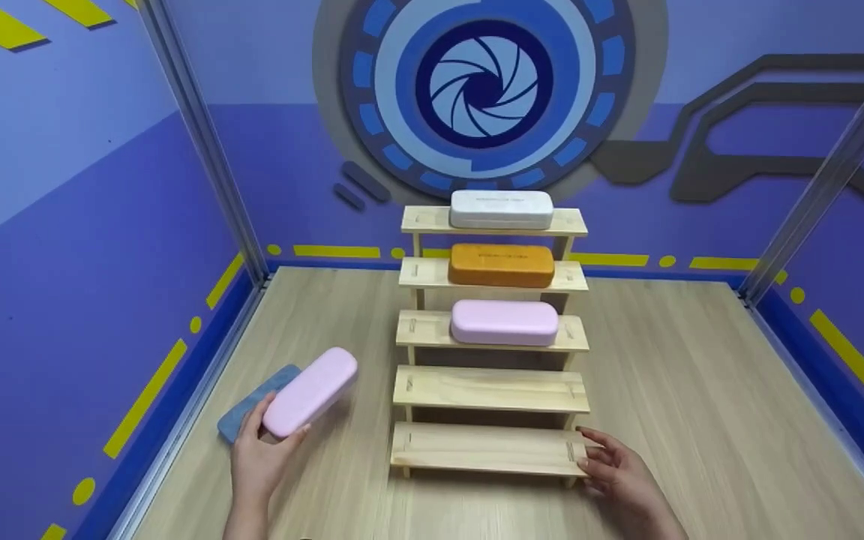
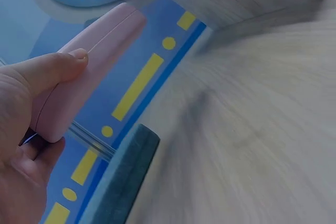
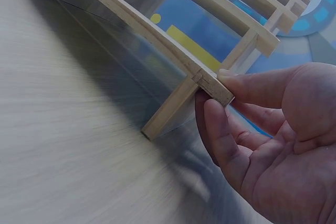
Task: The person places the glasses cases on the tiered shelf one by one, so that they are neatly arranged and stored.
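Observation:
In my left hand (image 1: 263,457) I grip a pink glasses case (image 1: 312,391) by its near end, tilted and raised over the table. Below and behind it lies a blue case (image 1: 233,418), partly covered by the pink one in the head view. My right hand (image 1: 623,476) pinches the right end of the lowest step of a wooden stepped rack (image 1: 488,450); the right wrist view shows thumb (image 3: 252,83) and fingers around the board's end. On the rack's upper steps sit a white case (image 1: 501,210), an orange case (image 1: 502,266) and another pink case (image 1: 505,322).
The rack's two lower steps are bare wood. Blue patterned walls (image 1: 274,165) with metal corner posts (image 1: 207,142) enclose the wooden table (image 1: 702,390) at the back and sides.

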A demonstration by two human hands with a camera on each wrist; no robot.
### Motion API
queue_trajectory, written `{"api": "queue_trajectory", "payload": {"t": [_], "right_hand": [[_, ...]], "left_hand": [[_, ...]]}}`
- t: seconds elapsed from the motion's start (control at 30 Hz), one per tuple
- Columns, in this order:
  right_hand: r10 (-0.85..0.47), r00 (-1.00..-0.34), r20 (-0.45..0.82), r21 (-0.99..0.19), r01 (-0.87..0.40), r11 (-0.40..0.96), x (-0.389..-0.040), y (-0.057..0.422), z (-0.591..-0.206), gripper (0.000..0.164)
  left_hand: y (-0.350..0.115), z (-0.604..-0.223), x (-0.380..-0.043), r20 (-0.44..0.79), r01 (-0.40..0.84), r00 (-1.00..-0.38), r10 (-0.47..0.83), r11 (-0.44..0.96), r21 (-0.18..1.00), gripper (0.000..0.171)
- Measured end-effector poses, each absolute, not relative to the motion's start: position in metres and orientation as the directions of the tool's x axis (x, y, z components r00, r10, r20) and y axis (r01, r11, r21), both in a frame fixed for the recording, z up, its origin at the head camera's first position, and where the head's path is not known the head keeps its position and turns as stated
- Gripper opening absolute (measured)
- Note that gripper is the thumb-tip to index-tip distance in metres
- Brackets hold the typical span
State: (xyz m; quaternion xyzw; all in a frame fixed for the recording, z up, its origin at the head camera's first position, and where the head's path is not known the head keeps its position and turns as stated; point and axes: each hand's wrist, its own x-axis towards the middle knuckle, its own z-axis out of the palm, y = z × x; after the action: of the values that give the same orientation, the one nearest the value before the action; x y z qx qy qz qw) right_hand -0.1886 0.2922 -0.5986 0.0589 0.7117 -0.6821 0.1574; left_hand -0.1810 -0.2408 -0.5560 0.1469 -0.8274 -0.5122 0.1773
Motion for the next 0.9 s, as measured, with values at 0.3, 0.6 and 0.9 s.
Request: {"api": "queue_trajectory", "payload": {"t": [0.3, 0.6, 0.9], "right_hand": [[-0.146, -0.942, -0.303, -0.953, 0.297, 0.063, -0.188, 0.293, -0.598, 0.076], [-0.149, -0.942, -0.302, -0.953, 0.294, 0.075, -0.189, 0.294, -0.598, 0.077], [-0.154, -0.944, -0.293, -0.956, 0.291, 0.037, -0.188, 0.293, -0.600, 0.076]], "left_hand": [[-0.234, -0.532, -0.179, 0.122, -0.053, -0.926, -0.358, 0.441, 0.896, 0.084], [-0.222, -0.516, -0.182, 0.185, 0.056, -0.950, -0.252, 0.445, 0.894, 0.081], [-0.206, -0.512, -0.192, 0.210, 0.123, -0.967, -0.146, 0.454, 0.882, 0.081]]}}
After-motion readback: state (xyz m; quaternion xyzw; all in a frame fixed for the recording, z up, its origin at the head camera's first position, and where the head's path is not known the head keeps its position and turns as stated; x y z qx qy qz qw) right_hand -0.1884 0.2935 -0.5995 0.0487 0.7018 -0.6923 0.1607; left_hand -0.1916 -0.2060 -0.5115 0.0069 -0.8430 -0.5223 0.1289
